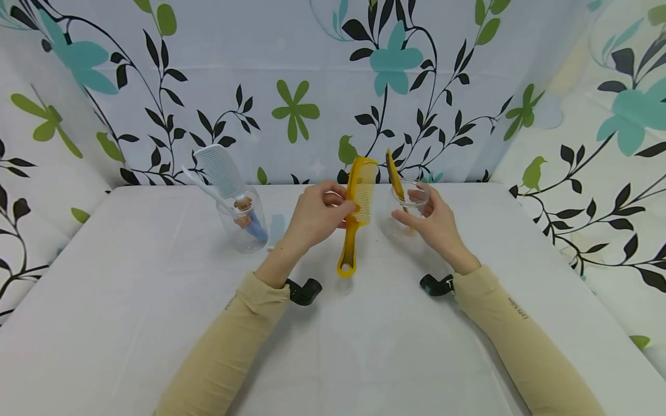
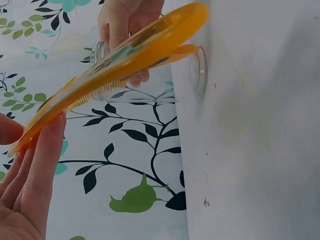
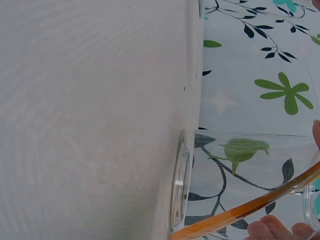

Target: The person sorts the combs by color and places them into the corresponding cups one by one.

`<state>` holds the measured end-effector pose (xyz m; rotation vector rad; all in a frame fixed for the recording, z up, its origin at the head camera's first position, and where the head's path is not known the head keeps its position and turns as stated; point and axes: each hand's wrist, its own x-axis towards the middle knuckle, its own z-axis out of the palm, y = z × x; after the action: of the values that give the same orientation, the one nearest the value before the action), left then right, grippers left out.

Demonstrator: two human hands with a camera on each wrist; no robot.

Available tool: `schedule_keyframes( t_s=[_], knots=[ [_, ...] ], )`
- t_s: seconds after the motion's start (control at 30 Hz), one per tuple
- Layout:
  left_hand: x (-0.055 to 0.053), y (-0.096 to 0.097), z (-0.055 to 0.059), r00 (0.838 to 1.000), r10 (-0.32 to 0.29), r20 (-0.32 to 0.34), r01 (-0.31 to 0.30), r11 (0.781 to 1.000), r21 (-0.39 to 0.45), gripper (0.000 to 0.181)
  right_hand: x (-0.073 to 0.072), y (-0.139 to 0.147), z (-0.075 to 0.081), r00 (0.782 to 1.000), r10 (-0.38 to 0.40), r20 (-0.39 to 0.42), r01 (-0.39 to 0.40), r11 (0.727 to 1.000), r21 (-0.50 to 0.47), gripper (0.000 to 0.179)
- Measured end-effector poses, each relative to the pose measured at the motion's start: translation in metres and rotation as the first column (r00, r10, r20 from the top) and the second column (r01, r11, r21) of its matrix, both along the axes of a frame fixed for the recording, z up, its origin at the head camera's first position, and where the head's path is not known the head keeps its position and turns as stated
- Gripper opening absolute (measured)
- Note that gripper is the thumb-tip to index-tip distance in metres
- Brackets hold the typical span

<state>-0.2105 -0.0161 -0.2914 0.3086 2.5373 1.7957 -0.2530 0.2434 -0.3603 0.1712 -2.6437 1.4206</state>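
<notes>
My left hand (image 1: 317, 214) pinches a yellow comb (image 1: 362, 188) between thumb and fingers. The comb is held upright above the table, its teeth toward the right and its looped handle end down. My right hand (image 1: 436, 224) grips a clear jar (image 3: 240, 162) near its rim, thumb on the near side. Inside that jar leans a second yellow comb (image 1: 393, 174), its upper part sticking out past the rim. In the left wrist view, the held comb (image 2: 125, 65) passes in front of the jar and partly hides it.
Another clear jar (image 1: 233, 236) stands at the left, holding a pale blue comb (image 1: 221, 170) and other pale-topped items with blue handles. Beside it is a small light blue comb (image 1: 277, 226). Patterned cloth (image 1: 208, 69) rises behind the white table (image 1: 364, 346).
</notes>
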Motion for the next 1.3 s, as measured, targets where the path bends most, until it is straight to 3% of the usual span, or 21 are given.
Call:
schedule_keyframes(
  t_s=[0.17, 0.33, 0.63, 0.83, 1.07, 1.3],
  knots=[
    [-0.002, 0.008, -0.001, 0.999, 0.032, -0.018, -0.030, 0.998, 0.059, 0.018, 0.001, -0.001, 0.000, 1.000, 0.000, -0.002, 0.000, 1.000, 0.008, 0.095],
    [-0.007, 0.021, 0.001, 0.993, 0.088, -0.082, -0.075, 0.986, 0.146, 0.019, 0.002, -0.001, 0.000, 1.000, -0.004, -0.003, 0.004, 1.000, 0.008, 0.095],
    [-0.013, 0.038, 0.011, 0.958, 0.201, -0.205, -0.130, 0.941, 0.312, 0.023, 0.001, -0.001, -0.003, 1.000, 0.002, -0.004, -0.002, 1.000, -0.006, 0.093],
    [-0.016, 0.037, 0.009, 0.945, 0.251, -0.208, -0.152, 0.905, 0.398, 0.024, 0.001, -0.001, -0.001, 1.000, 0.010, -0.018, -0.010, 1.000, -0.007, 0.094],
    [-0.020, 0.034, 0.004, 0.947, 0.279, -0.161, -0.157, 0.837, 0.524, 0.028, 0.001, -0.002, 0.001, 1.000, 0.014, -0.017, -0.014, 1.000, -0.007, 0.092],
    [-0.019, 0.037, 0.006, 0.935, 0.306, -0.180, -0.160, 0.815, 0.557, 0.028, 0.001, 0.001, -0.002, 1.000, 0.016, -0.013, -0.016, 1.000, -0.026, 0.092]
  ],
)
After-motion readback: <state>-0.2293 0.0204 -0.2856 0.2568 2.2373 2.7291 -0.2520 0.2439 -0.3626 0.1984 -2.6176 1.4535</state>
